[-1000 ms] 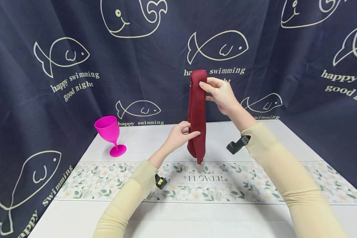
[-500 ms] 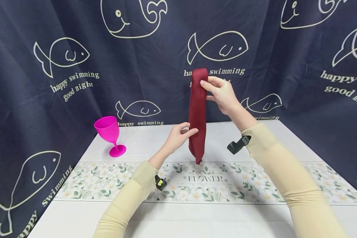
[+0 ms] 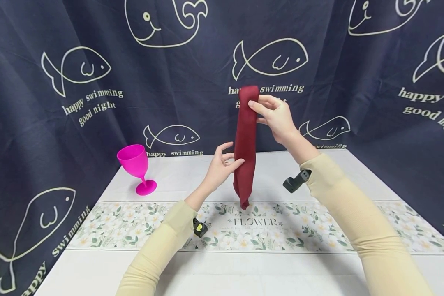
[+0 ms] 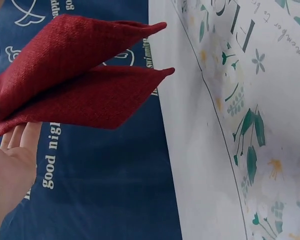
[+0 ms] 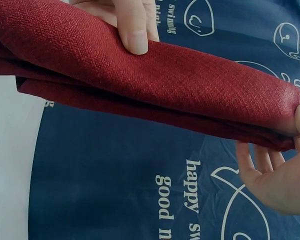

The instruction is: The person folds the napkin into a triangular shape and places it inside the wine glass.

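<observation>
A dark red cloth napkin (image 3: 246,127), folded into a long strip, hangs upright above the table. Near its top fold, my right hand (image 3: 279,117) pinches the right edge, thumb in front and fingers behind. Lower down, my left hand (image 3: 220,166) holds it from the left with the thumb laid across the front, while the index finger stands off the cloth. Two pointed corners of the napkin (image 4: 90,75) hang apart in the left wrist view. In the right wrist view the left thumb presses the napkin (image 5: 190,80) midway, and a lengthwise gap shows between its layers.
A bright pink plastic goblet (image 3: 134,161) stands at the back left of the white table (image 3: 222,269). A floral printed band (image 3: 133,226) crosses the tabletop under the hands. Dark blue fish-print curtains (image 3: 207,102) enclose the back and sides.
My left hand has shifted slightly left and its index finger has lifted away from the cloth. The napkin's lower end has swung a little left. My right hand stays almost in place.
</observation>
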